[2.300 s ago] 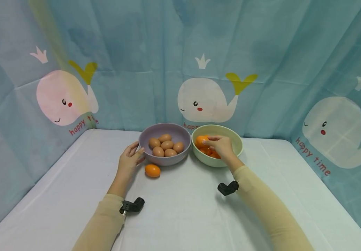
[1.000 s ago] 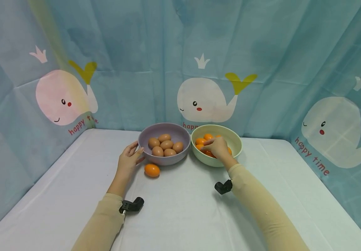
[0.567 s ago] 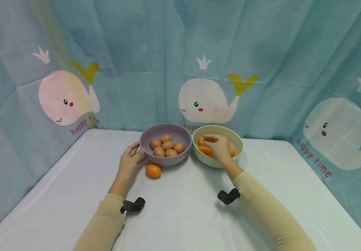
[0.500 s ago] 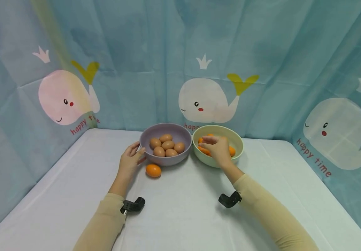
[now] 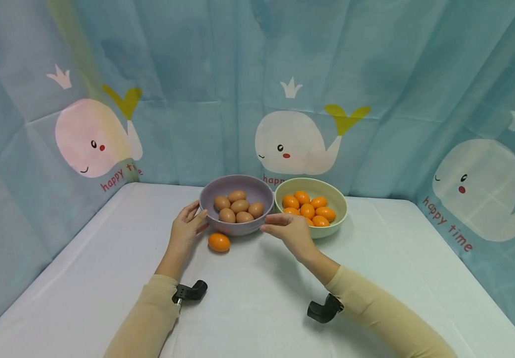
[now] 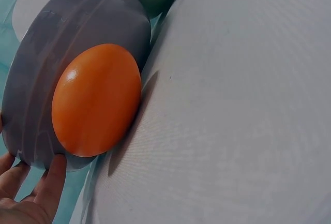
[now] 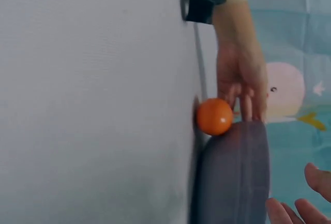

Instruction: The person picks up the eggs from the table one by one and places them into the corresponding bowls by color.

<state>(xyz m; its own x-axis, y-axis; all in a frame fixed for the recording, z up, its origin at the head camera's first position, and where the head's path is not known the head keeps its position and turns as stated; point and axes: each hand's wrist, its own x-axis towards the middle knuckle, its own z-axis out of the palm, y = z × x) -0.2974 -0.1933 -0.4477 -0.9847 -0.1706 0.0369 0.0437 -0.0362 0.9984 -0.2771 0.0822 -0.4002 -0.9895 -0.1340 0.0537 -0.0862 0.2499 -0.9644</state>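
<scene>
In the head view, my left hand [image 5: 183, 231] rests its fingers and thumb against the left side of a purple bowl [image 5: 236, 229] with several brown eggs [image 5: 240, 207] inside. Right before this bowl, a smooth orange egg-shaped piece [image 5: 219, 242] lies on the cloth. My right hand [image 5: 294, 233], holding nothing, hovers in front of the pale green bowl [image 5: 330, 230], its fingertips near the purple bowl's right front. Several similar orange pieces [image 5: 307, 211] fill the green bowl; the hand covers part of them. The left wrist view shows my left fingertips [image 6: 56, 177] touching the purple wall.
A white cloth [image 5: 248, 308] covers the table. Behind it hangs a blue curtain [image 5: 186, 139] printed with whales. The two bowls stand side by side near the back edge. Black wrist cameras [image 5: 190, 292] stick out from both sleeves.
My right hand was holding an orange piece over the green bowl, let it go among the others, then came out toward the front left. The left hand stays at the purple bowl.
</scene>
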